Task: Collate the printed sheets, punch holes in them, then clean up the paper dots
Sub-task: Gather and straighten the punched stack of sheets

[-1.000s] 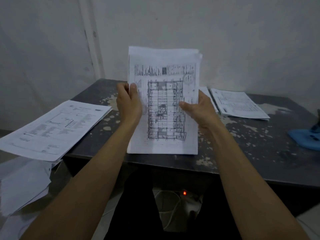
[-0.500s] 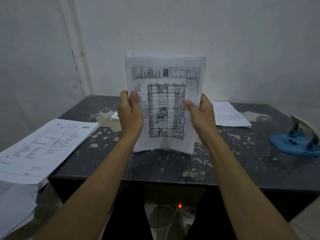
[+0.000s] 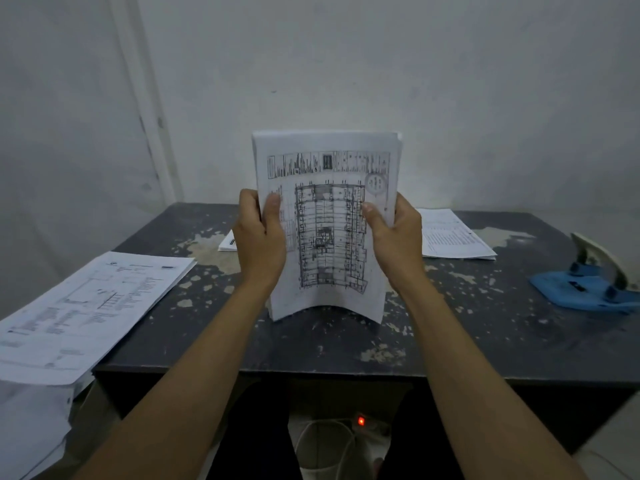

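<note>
Head view | your left hand and right hand grip paper stack upright, side edges pinched | bottom edge near table front edge, likely squaring sheets

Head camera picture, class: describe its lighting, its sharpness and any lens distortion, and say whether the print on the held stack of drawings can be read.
Head view: dim, even light, no glare; a red indicator light glows under the dark, worn table. Head view: wide-angle bending toward the edges. Head view: soft focus, so the white stack of printed floor-plan sheets, held upright by the left hand and right hand, shows a plan but no legible text.
</note>
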Motion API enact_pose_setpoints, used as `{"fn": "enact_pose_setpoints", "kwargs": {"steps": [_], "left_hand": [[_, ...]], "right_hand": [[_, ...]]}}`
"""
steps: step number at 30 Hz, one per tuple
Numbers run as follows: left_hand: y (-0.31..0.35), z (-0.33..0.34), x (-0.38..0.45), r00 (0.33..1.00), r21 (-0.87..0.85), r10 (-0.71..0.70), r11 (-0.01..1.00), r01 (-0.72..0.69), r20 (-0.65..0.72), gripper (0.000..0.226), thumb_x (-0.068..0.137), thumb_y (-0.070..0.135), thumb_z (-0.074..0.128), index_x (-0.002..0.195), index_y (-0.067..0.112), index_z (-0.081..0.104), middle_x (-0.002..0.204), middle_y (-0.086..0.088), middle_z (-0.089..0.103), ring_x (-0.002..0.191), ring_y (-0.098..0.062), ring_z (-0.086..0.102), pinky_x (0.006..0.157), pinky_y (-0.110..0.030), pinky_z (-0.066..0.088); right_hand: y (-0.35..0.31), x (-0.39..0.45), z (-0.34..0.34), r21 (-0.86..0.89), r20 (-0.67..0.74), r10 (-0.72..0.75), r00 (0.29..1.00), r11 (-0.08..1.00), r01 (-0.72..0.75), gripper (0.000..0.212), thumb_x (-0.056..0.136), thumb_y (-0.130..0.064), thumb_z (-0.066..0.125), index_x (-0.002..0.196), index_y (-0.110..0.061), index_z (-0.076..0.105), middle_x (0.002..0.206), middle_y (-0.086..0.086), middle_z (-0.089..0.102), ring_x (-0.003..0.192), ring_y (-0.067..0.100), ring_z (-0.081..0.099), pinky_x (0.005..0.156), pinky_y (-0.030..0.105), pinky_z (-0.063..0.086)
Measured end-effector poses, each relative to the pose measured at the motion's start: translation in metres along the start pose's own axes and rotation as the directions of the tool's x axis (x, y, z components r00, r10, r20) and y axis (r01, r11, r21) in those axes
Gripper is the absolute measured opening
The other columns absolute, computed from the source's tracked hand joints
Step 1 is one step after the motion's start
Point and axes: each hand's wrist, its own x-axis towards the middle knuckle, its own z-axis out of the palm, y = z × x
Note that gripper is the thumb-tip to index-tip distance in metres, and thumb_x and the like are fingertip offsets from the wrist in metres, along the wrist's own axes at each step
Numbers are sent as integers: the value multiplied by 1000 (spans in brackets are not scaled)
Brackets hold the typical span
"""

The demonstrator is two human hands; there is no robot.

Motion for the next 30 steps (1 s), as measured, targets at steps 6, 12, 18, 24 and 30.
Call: {"fn": "enact_pose_setpoints", "kwargs": {"steps": [6,12,18,24,30], "left_hand": [[26,7,7,997,-71,3,997,-8,-77,19,101,39,52,108,21,50,68,15,63,55,-1,59,46,-13,42],[15,2,2,999,-78,8,997,-5,42,24,101,36,53,99,12,57,82,-2,66,70,-18,63,59,-40,55],[27,13,10,999,-108,19,994,-24,-41,23,104,34,47,97,12,51,80,16,60,68,7,58,55,-10,45],[10,11,-13,997,-62,-58,996,61,46,25,106,38,41,89,19,44,65,14,46,55,3,45,51,-13,34],[17,13,-5,997,-105,-72,992,69,-25,18,104,44,43,91,30,44,73,31,56,63,10,52,55,-7,42]], "right_hand": [[-19,2,3,-11,-108,-98,989,995,98,13,93,-21,65,105,-20,60,90,-16,63,78,-15,60,57,3,46],[2,-5,-14,115,-48,50,998,992,-44,23,88,-28,73,108,-25,63,99,-11,71,88,3,69,66,16,55],[-11,5,-7,60,-73,-16,997,998,20,9,93,-24,65,101,-28,63,93,-12,69,80,-5,65,61,8,50],[13,-9,-7,41,-42,56,998,998,-54,16,96,-24,61,112,-20,63,98,-13,67,85,-6,64,68,9,53],[4,0,-9,58,-44,32,999,998,-29,11,92,-26,67,96,-34,61,92,-14,69,81,-5,66,63,10,52]]}}
